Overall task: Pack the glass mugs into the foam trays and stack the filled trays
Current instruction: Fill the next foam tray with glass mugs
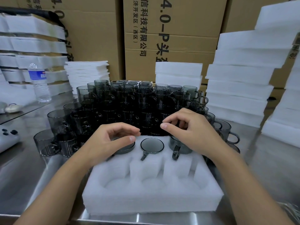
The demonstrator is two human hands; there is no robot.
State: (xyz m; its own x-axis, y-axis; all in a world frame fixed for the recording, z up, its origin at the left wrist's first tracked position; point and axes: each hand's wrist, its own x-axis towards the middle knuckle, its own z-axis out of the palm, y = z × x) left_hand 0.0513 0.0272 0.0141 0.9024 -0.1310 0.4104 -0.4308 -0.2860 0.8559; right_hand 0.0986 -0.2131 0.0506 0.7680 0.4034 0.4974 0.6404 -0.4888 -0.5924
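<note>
cradling three mugs (152, 145), foam tray (152, 200)

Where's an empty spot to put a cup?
The foam tray has three empty near pockets, between its filled far row and front edge. Behind it, loose mugs crowd the table.

This is a packing area in a warehouse or factory stockroom. Beyond the fingers (164, 125), a crowd of identical smoked glass mugs (133, 101) stands in stacked rows on a stainless steel tabletop (21, 172). Behind them rises a wall of brown cardboard cartons (186, 30) printed with Chinese company lettering. Tall piles of white foam trays (240, 88) stand right of the fingers, and thin foam sheets (87, 70) are piled farther back on the left.
</note>
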